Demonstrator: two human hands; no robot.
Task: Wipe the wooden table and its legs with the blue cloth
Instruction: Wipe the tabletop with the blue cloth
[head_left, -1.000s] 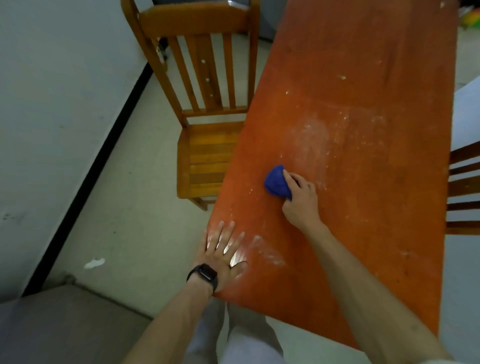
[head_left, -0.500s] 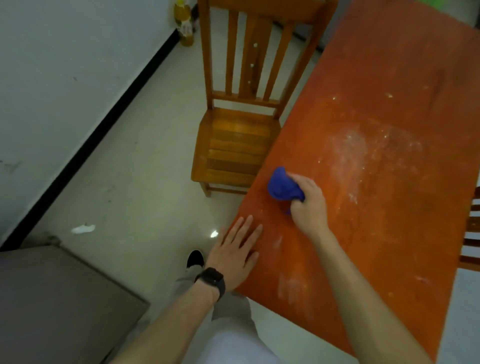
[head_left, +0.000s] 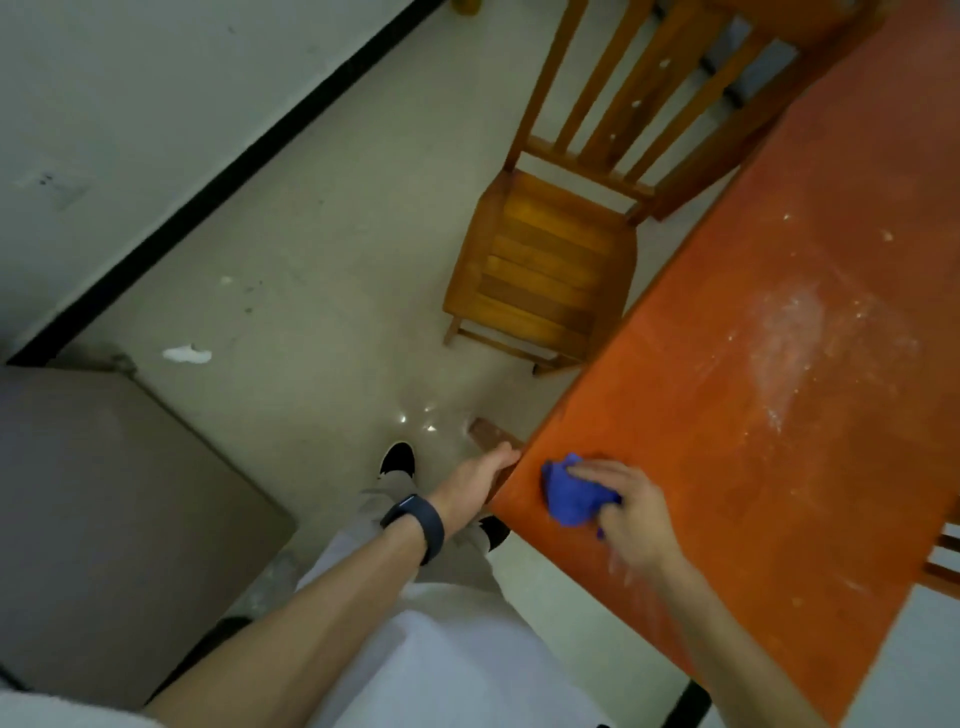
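The right grip (head_left: 631, 512) is curled over the bunched blue cloth (head_left: 571, 499), pressing it to the surface (head_left: 727, 519) at the near left corner, where a moment ago it rubbed further in from the edge. The left grip (head_left: 480, 475) has slid off the top to that corner's edge, its fingertips hidden, so I cannot tell whether they hold. The corner looks nearly covered, but the white dusty patch (head_left: 789, 332) farther off remains unwiped.

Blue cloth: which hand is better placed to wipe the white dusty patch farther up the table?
Right. The right hand grips the blue cloth on the table, with the white dusty patch ahead of it. The left hand is at the corner edge, without a cloth.
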